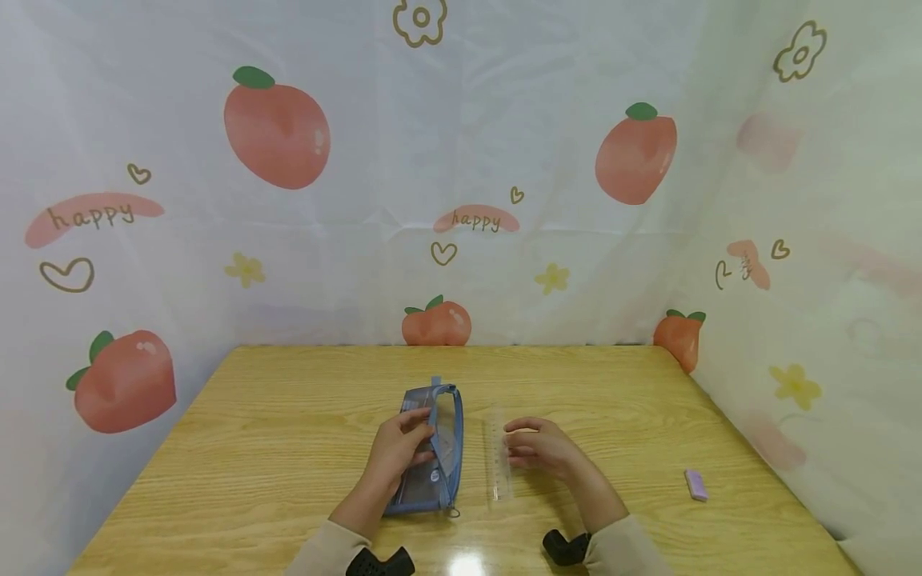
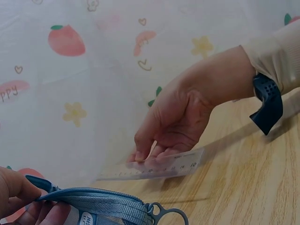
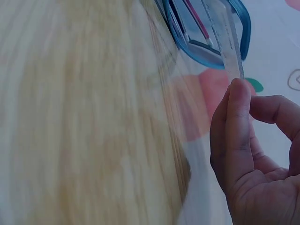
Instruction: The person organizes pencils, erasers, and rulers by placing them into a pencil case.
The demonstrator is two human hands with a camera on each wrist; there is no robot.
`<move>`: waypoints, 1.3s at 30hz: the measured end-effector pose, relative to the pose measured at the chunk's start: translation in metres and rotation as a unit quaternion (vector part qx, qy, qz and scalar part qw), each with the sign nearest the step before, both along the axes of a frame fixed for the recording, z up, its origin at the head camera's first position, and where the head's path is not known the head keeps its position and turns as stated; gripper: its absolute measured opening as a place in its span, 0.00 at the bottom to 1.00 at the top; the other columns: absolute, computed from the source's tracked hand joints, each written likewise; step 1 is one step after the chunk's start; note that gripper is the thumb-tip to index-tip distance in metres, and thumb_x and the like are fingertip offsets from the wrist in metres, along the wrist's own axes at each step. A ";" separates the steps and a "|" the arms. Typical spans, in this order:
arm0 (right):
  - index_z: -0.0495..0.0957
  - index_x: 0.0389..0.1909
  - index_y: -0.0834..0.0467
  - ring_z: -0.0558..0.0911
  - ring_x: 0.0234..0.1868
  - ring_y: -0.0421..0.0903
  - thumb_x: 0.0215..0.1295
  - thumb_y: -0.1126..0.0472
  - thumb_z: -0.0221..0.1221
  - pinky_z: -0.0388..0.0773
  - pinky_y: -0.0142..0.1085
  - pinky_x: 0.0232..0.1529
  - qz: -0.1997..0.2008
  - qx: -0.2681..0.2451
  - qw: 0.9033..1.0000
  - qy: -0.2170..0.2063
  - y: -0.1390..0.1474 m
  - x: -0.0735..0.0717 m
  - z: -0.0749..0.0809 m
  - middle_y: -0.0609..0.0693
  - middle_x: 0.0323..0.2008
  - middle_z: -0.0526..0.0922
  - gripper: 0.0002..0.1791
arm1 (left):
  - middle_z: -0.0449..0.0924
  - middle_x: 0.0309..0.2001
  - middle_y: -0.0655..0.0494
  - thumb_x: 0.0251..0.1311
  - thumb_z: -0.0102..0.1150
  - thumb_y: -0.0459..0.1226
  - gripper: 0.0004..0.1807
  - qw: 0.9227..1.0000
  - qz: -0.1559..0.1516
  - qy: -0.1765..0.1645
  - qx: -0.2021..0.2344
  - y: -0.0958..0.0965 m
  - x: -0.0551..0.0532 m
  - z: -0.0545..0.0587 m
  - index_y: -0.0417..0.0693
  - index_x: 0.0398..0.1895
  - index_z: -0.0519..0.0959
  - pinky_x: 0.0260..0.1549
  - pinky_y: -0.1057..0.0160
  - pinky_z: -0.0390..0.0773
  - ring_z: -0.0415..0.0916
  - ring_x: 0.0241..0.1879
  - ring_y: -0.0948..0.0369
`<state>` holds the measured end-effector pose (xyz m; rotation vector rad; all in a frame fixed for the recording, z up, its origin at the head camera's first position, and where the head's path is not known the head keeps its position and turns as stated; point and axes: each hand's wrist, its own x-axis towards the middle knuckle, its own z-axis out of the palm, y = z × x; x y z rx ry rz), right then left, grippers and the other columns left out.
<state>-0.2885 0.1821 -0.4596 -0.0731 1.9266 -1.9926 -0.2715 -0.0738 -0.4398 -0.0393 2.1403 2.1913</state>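
Observation:
A blue pencil case with see-through sides lies on the table, its zipper open along the right side. My left hand grips the case's edge by the opening, thumb and fingers on the rim in the left wrist view. A clear ruler is pinched between the thumb and fingers of my right hand, just right of the case. In the left wrist view the ruler is tilted, its lower edge near the tabletop. Inside the case, the right wrist view shows slim pen-like items, one of them pink.
A small purple eraser lies on the wooden table far to the right. White cloth with peach prints hangs behind the table and along its sides. A black strap mount sits at my right wrist.

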 end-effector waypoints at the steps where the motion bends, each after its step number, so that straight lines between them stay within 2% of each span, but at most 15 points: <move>1: 0.67 0.50 0.72 0.80 0.31 0.45 0.59 0.68 0.56 0.80 0.37 0.36 0.002 -0.002 1.000 -0.002 -0.002 0.000 0.000 0.55 0.32 0.77 0.19 | 0.74 0.44 0.45 0.57 0.53 0.32 0.20 1.000 0.000 0.000 0.000 0.000 0.000 0.000 0.36 0.55 0.71 0.28 0.61 0.81 0.74 0.39 0.58; 12: 0.67 0.49 0.73 0.80 0.30 0.45 0.57 0.69 0.56 0.80 0.36 0.34 0.012 -0.007 1.000 -0.002 -0.022 -0.004 -0.004 0.56 0.29 0.77 0.20 | 0.73 0.44 0.45 0.58 0.52 0.33 0.21 1.000 -0.004 0.002 0.001 0.000 0.000 0.000 0.36 0.56 0.70 0.28 0.60 0.81 0.74 0.39 0.58; 29: 0.66 0.47 0.74 0.80 0.29 0.46 0.57 0.70 0.55 0.80 0.40 0.35 0.021 -0.031 0.999 -0.006 -0.046 -0.004 -0.004 0.56 0.27 0.77 0.18 | 0.73 0.44 0.44 0.58 0.52 0.32 0.21 1.000 -0.005 0.001 0.007 0.001 -0.001 -0.002 0.35 0.56 0.70 0.28 0.59 0.81 0.74 0.39 0.58; 39: 0.67 0.48 0.74 0.80 0.27 0.44 0.57 0.70 0.54 0.81 0.36 0.32 0.015 -0.035 0.999 -0.009 -0.054 -0.008 -0.002 0.56 0.27 0.77 0.18 | 0.73 0.45 0.43 0.57 0.53 0.32 0.21 1.000 -0.004 0.002 0.005 0.002 0.000 -0.001 0.35 0.55 0.70 0.28 0.60 0.81 0.74 0.39 0.58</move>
